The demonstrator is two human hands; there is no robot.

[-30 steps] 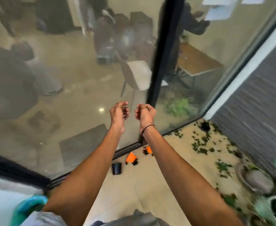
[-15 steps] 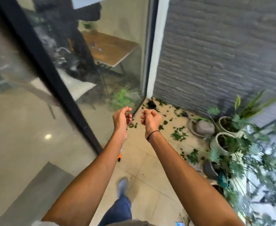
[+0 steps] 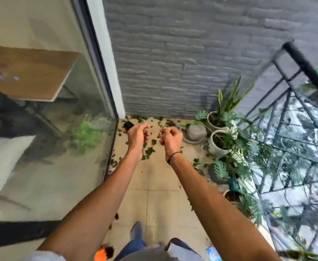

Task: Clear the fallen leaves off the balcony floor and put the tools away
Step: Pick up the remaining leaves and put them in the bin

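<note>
Both my arms reach forward over the beige tiled balcony floor (image 3: pixel 162 202). My left hand (image 3: pixel 138 136) and my right hand (image 3: pixel 170 138) hang side by side with the fingers loosely curled, and neither holds anything. Green fallen leaves (image 3: pixel 148 150) lie scattered on the tiles under and beyond the hands, up to the grey brick wall (image 3: pixel 182 63). A small black pot (image 3: pixel 128 125) lies on its side in the far left corner. An orange and black object (image 3: pixel 103 253) shows at the bottom edge by my feet.
A glass wall (image 3: pixel 47 129) runs along the left. Potted plants (image 3: pixel 218 142) and a grey upturned pot (image 3: pixel 195 131) line the right side, next to a black metal railing (image 3: pixel 303 65). My foot (image 3: pixel 136 230) stands on the tiles below.
My view has swung right and forward along the balcony toward the brick wall and the leaves. The hands keep the same loosely curled pose in front of me.
</note>
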